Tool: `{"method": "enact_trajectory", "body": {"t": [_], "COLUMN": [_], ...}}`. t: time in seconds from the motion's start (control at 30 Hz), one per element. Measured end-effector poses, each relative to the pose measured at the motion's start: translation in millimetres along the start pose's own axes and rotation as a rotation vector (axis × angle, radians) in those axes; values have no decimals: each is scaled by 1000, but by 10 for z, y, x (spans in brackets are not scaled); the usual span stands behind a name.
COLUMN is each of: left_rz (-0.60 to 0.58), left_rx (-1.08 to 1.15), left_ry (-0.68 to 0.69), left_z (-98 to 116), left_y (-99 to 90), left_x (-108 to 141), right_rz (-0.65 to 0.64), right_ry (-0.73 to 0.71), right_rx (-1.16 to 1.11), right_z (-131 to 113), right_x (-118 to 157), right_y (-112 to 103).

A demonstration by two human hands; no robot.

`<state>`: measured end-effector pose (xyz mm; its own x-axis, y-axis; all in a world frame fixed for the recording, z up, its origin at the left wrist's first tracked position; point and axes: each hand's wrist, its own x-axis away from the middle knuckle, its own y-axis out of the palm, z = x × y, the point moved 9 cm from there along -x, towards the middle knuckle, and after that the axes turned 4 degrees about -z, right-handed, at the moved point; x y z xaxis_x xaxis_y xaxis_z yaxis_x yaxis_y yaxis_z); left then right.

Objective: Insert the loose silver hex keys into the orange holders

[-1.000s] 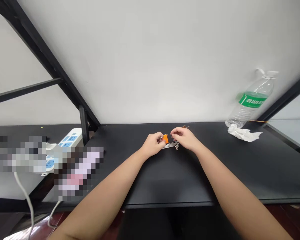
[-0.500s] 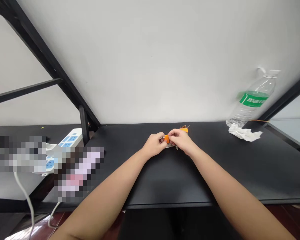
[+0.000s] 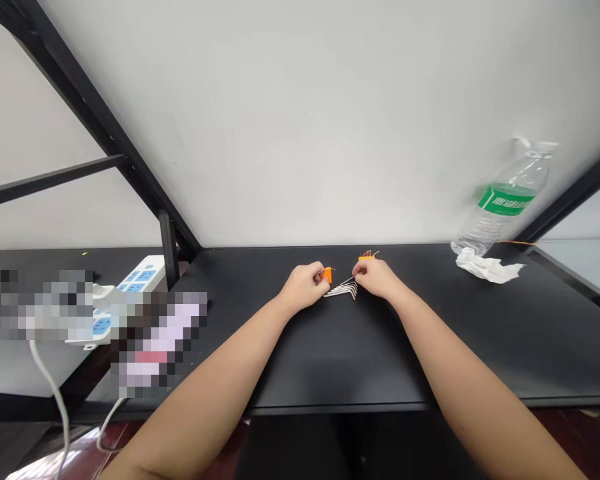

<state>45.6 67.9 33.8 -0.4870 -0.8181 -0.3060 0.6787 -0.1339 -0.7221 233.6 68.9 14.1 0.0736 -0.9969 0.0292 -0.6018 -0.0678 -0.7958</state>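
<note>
My left hand point(image 3: 306, 287) is closed, its thumb and fingers pinching a small orange block point(image 3: 328, 275). A thin tip sticks out past the block's right side. My right hand point(image 3: 375, 276) is also closed, pinching the end of a thin L-shaped hex key point(image 3: 349, 280) that slants down to the left. Several more silver hex keys point(image 3: 344, 290) lie side by side on the black tabletop between the hands, bent ends to the right. Just behind my right hand sits an orange holder point(image 3: 366, 258) with several thin copper-coloured ends standing up; my hand partly hides it.
A clear plastic bottle point(image 3: 505, 199) with a green label leans by the wall at the right, crumpled white tissue point(image 3: 487, 267) before it. At left are a white power strip point(image 3: 153, 267), a blurred-out pinkish item point(image 3: 165, 340) and a white cable point(image 3: 50, 380). Black frame bars point(image 3: 110, 137) slant beside the table point(image 3: 330, 360).
My hands have drawn apart; the right has moved away from the orange block to the right and now pinches a hex key. The left still grips the block, slightly further left.
</note>
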Motion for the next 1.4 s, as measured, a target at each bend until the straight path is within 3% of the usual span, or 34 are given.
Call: {"method": "enact_trajectory", "body": {"t": [0.33,0.5,0.63,1.03,1.2,1.3,1.4], "left_rz": [-18,-43,-78,-85,-124,-107,-93], "left_rx": [30,61,64,106,91,75,75], "left_ry": [-3,7,50,-9,35,44,18], "left_z": [27,89,188,152,190,184,144], "left_y": [25,47,76,70,113,92,63], "left_x": [3,8,31,34,39,34,29], "right_rz": [-142,6,-83,-73,-87,-72,-13], "right_ry": [-98,-159,-173,-198,-234,-224,-122], "right_rx": [47,-219,-478,-629,-688,-698,-561], "right_z": [-119,-232,-348,-409,-478,-413,-184], "right_x": [79,105,130,137,143,125,80], "right_y": [90,-21,141,160,197,143,0]}}
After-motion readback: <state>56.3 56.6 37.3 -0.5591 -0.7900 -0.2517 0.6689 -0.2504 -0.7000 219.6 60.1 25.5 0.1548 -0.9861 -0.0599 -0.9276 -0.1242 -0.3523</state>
